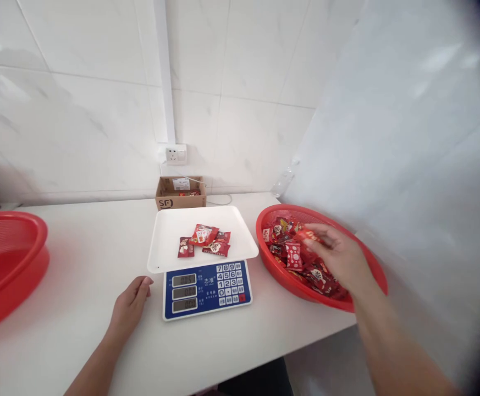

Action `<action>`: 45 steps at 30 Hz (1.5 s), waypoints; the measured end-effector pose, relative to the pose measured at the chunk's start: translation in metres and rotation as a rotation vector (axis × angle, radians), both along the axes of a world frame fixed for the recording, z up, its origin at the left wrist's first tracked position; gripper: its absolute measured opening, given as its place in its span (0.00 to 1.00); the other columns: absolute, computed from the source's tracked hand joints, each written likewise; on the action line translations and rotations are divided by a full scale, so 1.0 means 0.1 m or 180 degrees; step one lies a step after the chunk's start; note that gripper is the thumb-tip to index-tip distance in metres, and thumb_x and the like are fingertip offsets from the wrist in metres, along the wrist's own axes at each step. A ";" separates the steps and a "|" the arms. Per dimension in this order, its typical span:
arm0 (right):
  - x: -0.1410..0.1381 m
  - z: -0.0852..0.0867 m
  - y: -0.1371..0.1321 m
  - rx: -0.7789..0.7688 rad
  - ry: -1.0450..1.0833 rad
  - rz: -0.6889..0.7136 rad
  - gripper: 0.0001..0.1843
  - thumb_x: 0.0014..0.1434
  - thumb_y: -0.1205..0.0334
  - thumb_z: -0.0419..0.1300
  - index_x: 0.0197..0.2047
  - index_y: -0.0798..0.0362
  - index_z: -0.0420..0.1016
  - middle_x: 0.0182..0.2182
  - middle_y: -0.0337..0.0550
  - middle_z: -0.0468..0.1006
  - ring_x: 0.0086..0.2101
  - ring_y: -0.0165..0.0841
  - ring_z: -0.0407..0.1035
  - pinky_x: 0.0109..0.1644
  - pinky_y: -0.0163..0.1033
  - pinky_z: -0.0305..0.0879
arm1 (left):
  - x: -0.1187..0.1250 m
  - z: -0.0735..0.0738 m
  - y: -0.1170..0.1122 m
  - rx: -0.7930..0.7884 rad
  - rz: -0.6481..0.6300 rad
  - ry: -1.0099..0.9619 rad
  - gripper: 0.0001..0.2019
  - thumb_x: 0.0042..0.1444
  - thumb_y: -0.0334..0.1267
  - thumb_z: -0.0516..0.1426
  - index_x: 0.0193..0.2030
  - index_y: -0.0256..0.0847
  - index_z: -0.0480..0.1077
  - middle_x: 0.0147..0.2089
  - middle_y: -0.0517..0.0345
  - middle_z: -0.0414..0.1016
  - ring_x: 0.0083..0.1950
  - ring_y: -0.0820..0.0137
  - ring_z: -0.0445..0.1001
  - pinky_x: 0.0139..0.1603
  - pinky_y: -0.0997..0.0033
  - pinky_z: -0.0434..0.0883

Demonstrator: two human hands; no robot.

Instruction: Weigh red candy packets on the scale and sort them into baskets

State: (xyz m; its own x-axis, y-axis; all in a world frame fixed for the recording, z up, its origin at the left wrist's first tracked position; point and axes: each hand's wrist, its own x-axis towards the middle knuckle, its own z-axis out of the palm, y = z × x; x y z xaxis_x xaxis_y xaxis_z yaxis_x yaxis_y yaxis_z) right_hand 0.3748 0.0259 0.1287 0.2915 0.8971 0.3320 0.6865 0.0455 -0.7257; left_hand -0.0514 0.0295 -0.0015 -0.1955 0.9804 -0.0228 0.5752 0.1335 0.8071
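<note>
My right hand (338, 254) is over the right red basket (375, 269), its thumb and fingers closed on a small red snack packet (306, 235). Beneath it, the basket holds many red wrapped packets (293, 256), some with white dots or characters. My left hand (130, 302) rests on the table with its fingers curled in, just left of the scale, and nothing shows in it. On the white tray of the digital scale (207, 297), several red packets (204, 235) lie in a small overlapping heap. Digits on the grey displays are too faint to read surely.
Behind the scale stands an open cardboard box (181, 201) with some red packets inside. Another red basket (37, 258) sits at the left edge. A wall socket (176, 154) is above the box, and a clear plastic item (283, 182) stands in the back corner.
</note>
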 end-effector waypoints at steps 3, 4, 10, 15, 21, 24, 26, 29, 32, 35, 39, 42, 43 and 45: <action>-0.67 -0.09 -0.04 0.0117 0.0256 0.0779 0.14 0.52 0.57 0.59 0.42 0.50 0.73 0.41 0.43 0.77 0.42 0.37 0.71 0.47 0.43 0.67 | 0.01 -0.01 -0.01 -0.0018 0.0019 -0.0037 0.20 0.54 0.57 0.44 0.35 0.44 0.67 0.28 0.62 0.69 0.33 0.68 0.70 0.35 0.71 0.67; -0.87 -0.15 -0.03 0.0118 0.0263 0.1027 0.13 0.53 0.58 0.58 0.42 0.50 0.74 0.43 0.43 0.77 0.43 0.36 0.71 0.47 0.42 0.67 | 0.01 -0.01 -0.02 -0.0010 0.0025 -0.0063 0.20 0.54 0.57 0.44 0.35 0.44 0.66 0.28 0.62 0.68 0.33 0.69 0.70 0.35 0.71 0.67; -1.66 -0.47 0.22 0.0908 -0.0458 0.1966 0.13 0.59 0.65 0.52 0.44 0.47 0.74 0.42 0.42 0.77 0.45 0.36 0.68 0.51 0.47 0.64 | 0.03 0.01 -0.04 0.0137 0.0002 -0.0145 0.19 0.55 0.55 0.44 0.34 0.44 0.66 0.26 0.63 0.67 0.31 0.70 0.68 0.34 0.71 0.66; -1.61 -0.43 0.17 0.1163 -0.0744 0.1767 0.15 0.59 0.65 0.51 0.47 0.48 0.73 0.50 0.45 0.72 0.50 0.38 0.64 0.54 0.50 0.62 | 0.04 0.04 -0.05 0.0140 -0.0008 -0.0128 0.18 0.56 0.53 0.44 0.34 0.44 0.66 0.26 0.63 0.68 0.32 0.69 0.69 0.34 0.71 0.65; -1.02 -0.63 -0.30 0.0887 -0.0314 0.0835 0.11 0.58 0.61 0.52 0.40 0.49 0.74 0.37 0.47 0.77 0.38 0.37 0.71 0.45 0.44 0.67 | 0.04 0.04 -0.05 0.0086 -0.0050 -0.0112 0.18 0.56 0.53 0.44 0.35 0.44 0.67 0.27 0.63 0.68 0.32 0.70 0.69 0.35 0.71 0.65; -0.82 -0.96 -0.49 0.0151 -0.0091 0.0562 0.13 0.57 0.55 0.52 0.40 0.51 0.74 0.34 0.46 0.78 0.33 0.36 0.72 0.39 0.39 0.68 | 0.03 0.04 -0.05 0.0022 -0.0029 -0.0118 0.18 0.56 0.53 0.44 0.35 0.44 0.67 0.27 0.62 0.68 0.32 0.69 0.69 0.35 0.71 0.65; -0.76 -1.16 -0.56 -0.0289 0.0122 0.0514 0.16 0.57 0.51 0.52 0.40 0.52 0.73 0.30 0.45 0.78 0.30 0.35 0.72 0.36 0.37 0.68 | 0.03 0.04 -0.05 0.0000 -0.0022 -0.0128 0.18 0.56 0.53 0.44 0.35 0.44 0.66 0.27 0.62 0.68 0.33 0.69 0.69 0.35 0.70 0.65; -0.74 -1.35 -0.55 -0.0600 0.0449 0.0442 0.17 0.57 0.47 0.50 0.37 0.51 0.71 0.23 0.40 0.73 0.26 0.33 0.69 0.33 0.36 0.67 | 0.04 0.04 -0.05 0.0020 -0.0005 -0.0128 0.18 0.56 0.53 0.44 0.35 0.44 0.66 0.27 0.62 0.68 0.33 0.68 0.69 0.36 0.70 0.66; -0.74 -1.42 -0.45 -0.0678 0.0684 0.0393 0.18 0.57 0.45 0.49 0.29 0.50 0.68 0.19 0.37 0.68 0.23 0.32 0.66 0.29 0.35 0.64 | 0.06 0.05 -0.05 0.0068 0.0067 -0.0156 0.17 0.56 0.53 0.45 0.34 0.43 0.67 0.27 0.62 0.68 0.32 0.69 0.68 0.35 0.71 0.66; -0.72 -1.44 -0.36 -0.0791 0.0906 0.0433 0.21 0.57 0.42 0.48 0.25 0.50 0.64 0.17 0.36 0.66 0.20 0.31 0.63 0.26 0.35 0.62 | 0.09 0.08 -0.06 0.0165 0.0229 -0.0365 0.16 0.55 0.52 0.46 0.35 0.43 0.66 0.26 0.63 0.66 0.29 0.71 0.66 0.32 0.72 0.65; -0.71 -1.45 -0.35 -0.0795 0.1098 0.0445 0.23 0.57 0.40 0.47 0.23 0.50 0.62 0.17 0.36 0.65 0.20 0.31 0.62 0.25 0.35 0.61 | 0.08 0.15 -0.11 0.0584 0.0695 -0.0574 0.16 0.56 0.49 0.46 0.46 0.43 0.61 0.27 0.63 0.66 0.26 0.72 0.65 0.29 0.72 0.66; -0.70 -1.47 -0.39 -0.0708 0.1109 0.0486 0.23 0.57 0.41 0.47 0.23 0.50 0.63 0.17 0.36 0.65 0.21 0.31 0.62 0.26 0.35 0.61 | -0.03 0.29 -0.16 0.1255 0.1112 0.0450 0.20 0.55 0.48 0.48 0.50 0.40 0.60 0.36 0.55 0.70 0.34 0.68 0.69 0.38 0.67 0.68; -0.70 -1.48 -0.40 -0.0694 0.1099 0.0500 0.22 0.57 0.41 0.47 0.24 0.50 0.63 0.18 0.36 0.66 0.21 0.31 0.62 0.26 0.35 0.61 | -0.10 0.36 -0.17 0.1512 0.1163 0.0949 0.20 0.55 0.48 0.49 0.50 0.39 0.61 0.40 0.51 0.70 0.39 0.66 0.70 0.44 0.64 0.68; -0.70 -1.50 -0.41 -0.0704 0.1077 0.0526 0.22 0.57 0.41 0.48 0.26 0.50 0.65 0.18 0.37 0.66 0.22 0.32 0.63 0.27 0.36 0.61 | -0.25 0.53 -0.18 0.1900 0.1190 0.1896 0.20 0.55 0.47 0.50 0.48 0.36 0.64 0.48 0.45 0.68 0.51 0.60 0.66 0.55 0.57 0.61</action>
